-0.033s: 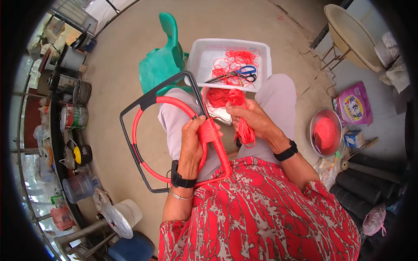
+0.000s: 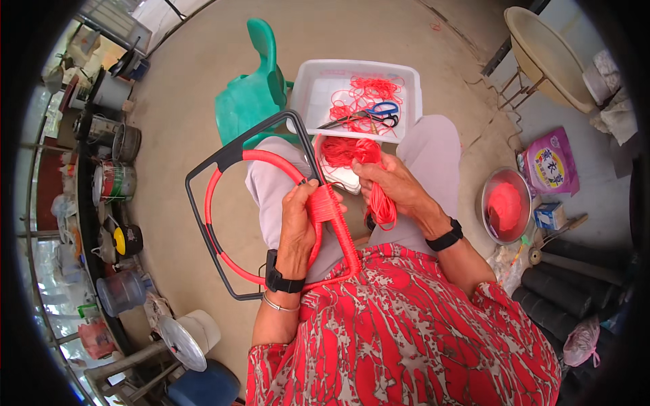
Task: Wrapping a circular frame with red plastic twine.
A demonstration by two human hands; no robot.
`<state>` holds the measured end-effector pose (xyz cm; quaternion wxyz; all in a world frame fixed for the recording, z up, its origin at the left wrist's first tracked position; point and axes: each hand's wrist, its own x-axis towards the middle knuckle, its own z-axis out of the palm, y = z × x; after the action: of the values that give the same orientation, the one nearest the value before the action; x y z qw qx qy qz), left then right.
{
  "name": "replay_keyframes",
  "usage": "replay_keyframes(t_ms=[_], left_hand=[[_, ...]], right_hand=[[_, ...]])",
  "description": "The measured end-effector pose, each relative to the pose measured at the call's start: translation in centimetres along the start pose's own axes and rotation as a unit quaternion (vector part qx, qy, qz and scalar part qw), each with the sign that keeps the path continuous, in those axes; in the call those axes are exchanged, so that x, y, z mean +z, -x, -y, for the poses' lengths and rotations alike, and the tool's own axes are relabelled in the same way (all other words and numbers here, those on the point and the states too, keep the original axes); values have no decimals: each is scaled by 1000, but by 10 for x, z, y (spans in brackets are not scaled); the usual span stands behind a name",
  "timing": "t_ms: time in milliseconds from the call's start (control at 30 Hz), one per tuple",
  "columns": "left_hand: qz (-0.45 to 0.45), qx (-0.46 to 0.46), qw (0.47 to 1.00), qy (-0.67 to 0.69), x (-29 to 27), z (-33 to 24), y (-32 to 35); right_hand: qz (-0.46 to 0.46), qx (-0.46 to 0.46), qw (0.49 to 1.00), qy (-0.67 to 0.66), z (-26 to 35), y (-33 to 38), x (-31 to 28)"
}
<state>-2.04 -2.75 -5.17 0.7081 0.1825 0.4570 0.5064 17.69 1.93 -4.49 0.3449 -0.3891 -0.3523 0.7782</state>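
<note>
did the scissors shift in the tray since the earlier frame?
No. The scissors lie at the same spot in the white tray, among the red cord.

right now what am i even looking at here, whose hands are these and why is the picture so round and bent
A person wears a wide fisheye camera on the head, looking down at their own lap; that lens bends the edges. The left hand grips a black wire frame holding a red ring, at a stretch wrapped in red cord. The right hand holds a bundle of red cord. Ahead, a white plastic tray holds loose red cord and blue-handled scissors, beside a green plastic chair.
</note>
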Motion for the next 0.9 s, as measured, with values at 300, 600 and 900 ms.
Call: replay_keyframes(t_ms=[300, 600, 900], left_hand=[[-24, 35, 998, 36, 4, -7, 20], [-41, 153, 984, 78, 7, 13, 43], [49, 198, 969, 142, 2, 16, 54]], right_hand=[[-10, 4, 997, 77, 18, 13, -4], [71, -329, 746, 575, 36, 13, 52], [90, -293, 678, 668, 22, 4, 86]])
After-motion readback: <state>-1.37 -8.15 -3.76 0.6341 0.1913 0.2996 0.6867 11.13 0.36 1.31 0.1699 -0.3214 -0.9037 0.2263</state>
